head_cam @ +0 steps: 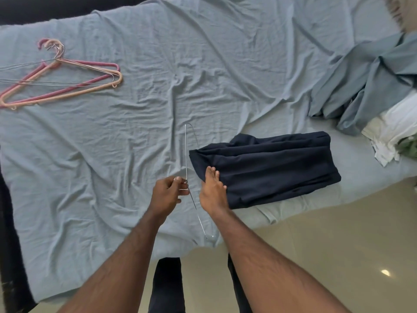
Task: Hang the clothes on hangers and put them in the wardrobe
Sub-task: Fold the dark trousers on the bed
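Both bare forearms reach forward and slightly inward from the lower edge of the view, the hands near each other but apart. The left hand (168, 192) shows its back to the camera, fingers curled in, thumb and fingertips pinching a thin wire hanger (186, 154) at its neck. The right hand (213, 191) lies palm down, fingers straight and close together, their tips resting on a folded dark garment (270, 168).

Both forearms are bare to the frame's near edge — no sleeves, no watch, no rings or bands on the left hand (168, 193) or right hand (213, 194). Hair shows along the arms. Below, between them, dark trousers (167, 285) — navy or black — cover both legs.
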`<action>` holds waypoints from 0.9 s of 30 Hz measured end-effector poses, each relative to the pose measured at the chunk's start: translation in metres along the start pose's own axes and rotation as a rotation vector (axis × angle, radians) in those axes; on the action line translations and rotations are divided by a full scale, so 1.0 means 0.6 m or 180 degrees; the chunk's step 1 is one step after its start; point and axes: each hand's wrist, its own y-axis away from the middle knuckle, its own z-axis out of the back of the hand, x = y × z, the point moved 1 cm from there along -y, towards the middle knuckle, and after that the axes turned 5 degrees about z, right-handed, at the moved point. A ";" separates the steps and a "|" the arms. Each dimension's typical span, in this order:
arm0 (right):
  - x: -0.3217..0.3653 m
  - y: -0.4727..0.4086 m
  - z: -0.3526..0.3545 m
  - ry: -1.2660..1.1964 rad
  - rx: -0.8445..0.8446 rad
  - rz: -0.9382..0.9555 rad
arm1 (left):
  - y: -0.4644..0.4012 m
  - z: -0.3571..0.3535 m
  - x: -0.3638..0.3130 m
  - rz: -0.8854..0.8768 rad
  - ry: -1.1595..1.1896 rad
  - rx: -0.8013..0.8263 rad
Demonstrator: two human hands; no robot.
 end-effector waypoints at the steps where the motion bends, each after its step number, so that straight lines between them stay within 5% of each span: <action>1: 0.010 0.000 -0.009 -0.0109 0.0089 0.0014 | 0.000 -0.001 0.000 -0.0026 -0.0037 0.0008; 8: 0.034 -0.001 0.012 -0.0806 0.0938 0.0336 | 0.005 -0.005 0.001 -0.0234 -0.0127 -0.0027; 12: -0.004 0.062 0.015 -0.0652 -0.0124 0.0791 | 0.020 -0.037 -0.016 -0.0503 -0.0194 0.0109; 18: -0.037 0.067 -0.002 -0.0684 -0.1042 0.0416 | 0.029 -0.067 -0.022 -0.0561 -0.0014 0.0422; 23: -0.020 0.038 0.031 -0.1413 -0.0997 0.0096 | 0.035 -0.075 -0.028 -0.0740 -0.0107 0.0469; 27: -0.025 0.035 0.045 -0.1422 -0.1118 0.0081 | 0.028 -0.069 -0.019 -0.0124 0.0542 0.0022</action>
